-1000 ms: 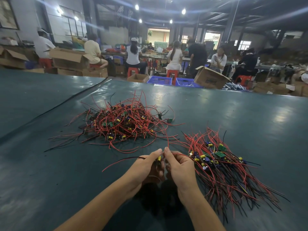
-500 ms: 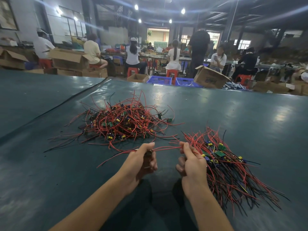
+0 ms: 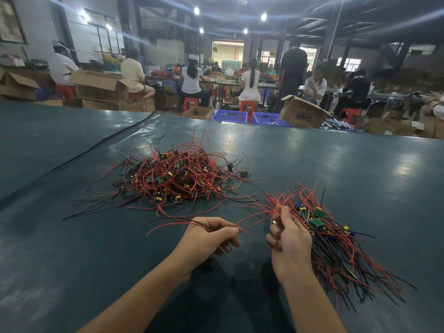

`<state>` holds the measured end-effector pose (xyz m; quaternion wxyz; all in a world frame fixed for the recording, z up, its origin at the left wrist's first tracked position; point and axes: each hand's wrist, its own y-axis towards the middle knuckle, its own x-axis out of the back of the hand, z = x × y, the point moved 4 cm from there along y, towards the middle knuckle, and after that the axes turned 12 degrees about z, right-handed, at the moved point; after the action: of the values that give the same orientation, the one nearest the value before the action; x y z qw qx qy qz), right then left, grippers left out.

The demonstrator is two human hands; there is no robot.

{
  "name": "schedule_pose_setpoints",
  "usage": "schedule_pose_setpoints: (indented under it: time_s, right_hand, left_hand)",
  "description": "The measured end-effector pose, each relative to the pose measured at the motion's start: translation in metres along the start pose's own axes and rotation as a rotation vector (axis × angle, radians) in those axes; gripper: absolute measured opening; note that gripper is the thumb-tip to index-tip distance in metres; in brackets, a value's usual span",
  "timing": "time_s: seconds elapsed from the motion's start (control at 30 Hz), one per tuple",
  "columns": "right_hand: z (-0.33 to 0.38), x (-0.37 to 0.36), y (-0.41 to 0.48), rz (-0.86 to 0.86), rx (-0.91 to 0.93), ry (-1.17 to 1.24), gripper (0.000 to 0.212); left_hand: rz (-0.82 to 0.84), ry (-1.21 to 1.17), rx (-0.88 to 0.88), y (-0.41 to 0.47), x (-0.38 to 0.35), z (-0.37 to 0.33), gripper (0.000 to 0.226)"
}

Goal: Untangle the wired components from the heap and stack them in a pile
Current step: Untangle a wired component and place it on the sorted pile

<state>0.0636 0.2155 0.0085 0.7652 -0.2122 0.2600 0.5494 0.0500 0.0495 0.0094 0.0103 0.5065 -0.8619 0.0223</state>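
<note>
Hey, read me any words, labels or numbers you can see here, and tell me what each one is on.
No text here is readable.
Box: dark print on its side, too blurred to read.
Boards: any markings are too small to read.
Held wires: no tags or print visible.

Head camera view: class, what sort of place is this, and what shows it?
Probably a factory assembly hall: a heap of red-wired components on a long green table, workers seated on red stools behind, and open cardboard boxes beside blue crates.
</note>
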Motion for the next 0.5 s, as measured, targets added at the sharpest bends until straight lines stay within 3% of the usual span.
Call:
schedule_pose_setpoints:
  time_s: [0.13,0.23,0.4,0.43,0.5]
  right_hand:
    - [0.001,-0.001,0.000,0.003,0.019,0.023,0.023]
    - [0.000,-0.001,0.000,0.011,0.031,0.046,0.022]
    - [-0.001,-0.008,-0.003,0.067,0.073,-0.103,0.012]
    - [-0.003,-0.011,-0.005,0.092,0.074,-0.170,0.015]
    - [-0.011,-0.018,-0.008,0.156,0.030,-0.259,0.045]
  left_hand:
    - [0.002,0.034,0.100,-0.001,-0.002,0.002,0.031]
    - [0.098,-0.112,0.187,-0.002,-0.009,0.007,0.044]
    - [0.068,-0.118,0.111,-0.003,-0.013,0.000,0.038]
    - [0.045,-0.110,0.102,-0.003,-0.013,0.000,0.040]
    - [-0.004,-0.118,0.101,-0.003,-0.012,0.000,0.043]
